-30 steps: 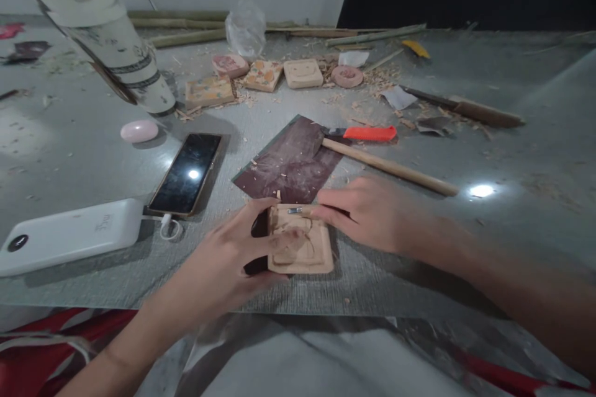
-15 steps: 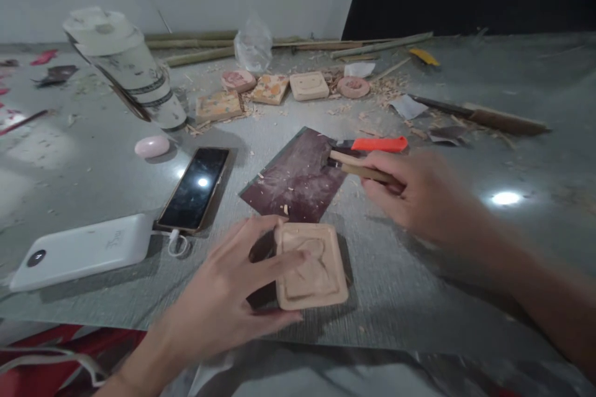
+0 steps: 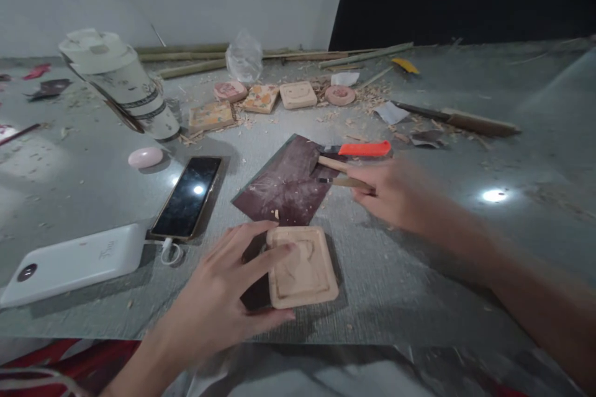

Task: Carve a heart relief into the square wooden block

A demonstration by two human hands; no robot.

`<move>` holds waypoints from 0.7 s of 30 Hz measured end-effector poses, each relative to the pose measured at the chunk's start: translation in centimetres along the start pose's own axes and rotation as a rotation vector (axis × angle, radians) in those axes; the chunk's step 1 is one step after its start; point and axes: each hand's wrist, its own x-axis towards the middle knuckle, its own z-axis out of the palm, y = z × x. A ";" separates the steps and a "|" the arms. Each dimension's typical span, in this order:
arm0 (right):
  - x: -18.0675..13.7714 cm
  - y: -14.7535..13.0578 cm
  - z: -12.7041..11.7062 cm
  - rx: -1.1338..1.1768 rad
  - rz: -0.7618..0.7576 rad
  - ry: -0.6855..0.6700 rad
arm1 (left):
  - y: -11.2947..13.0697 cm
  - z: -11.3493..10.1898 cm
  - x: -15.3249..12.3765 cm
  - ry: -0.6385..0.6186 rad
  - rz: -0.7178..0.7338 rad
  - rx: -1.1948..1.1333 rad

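Near the table's front edge lies a square carved wooden block (image 3: 307,270) with rounded corners, a raised rim and a recessed shape in its face. My left hand (image 3: 233,279) grips it from the left: one finger presses on the face, while the thumb and another finger touch opposite edges. Blurred, my right hand (image 3: 388,192) is closed around a slim wooden-handled tool (image 3: 347,182) over the sandpaper's right side. A second wooden-handled tool (image 3: 331,163) runs under the same fingers; whether it is gripped too is unclear. Dark brown sandpaper (image 3: 284,183), dusted with shavings, lies beyond the block.
An orange-handled knife (image 3: 365,148) lies behind my right hand. On the left are a phone (image 3: 189,195), a white power bank (image 3: 79,260), a pink stone-like piece (image 3: 145,157) and a tumbler (image 3: 121,84). Several carved pieces (image 3: 298,95) and a long knife (image 3: 482,122) sit farther back.
The view has shifted slightly, moving everything a little left and down. The two wooden-handled tools at my right hand have spread apart. My left hand keeps its hold on the block.
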 end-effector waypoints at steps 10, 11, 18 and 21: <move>0.2 0.8 0.9 -0.129 0.039 0.026 | 0.0 0.3 0.6 -0.026 -0.026 0.092; 0.2 0.8 0.9 -0.133 0.035 0.027 | 0.0 0.3 0.6 -0.029 -0.026 0.098; 0.3 0.7 0.7 -0.149 0.050 0.017 | 0.0 0.2 0.6 -0.029 -0.011 0.124; 0.3 1.1 0.8 -0.160 0.071 -0.012 | 0.2 0.1 0.8 -0.032 -0.021 0.126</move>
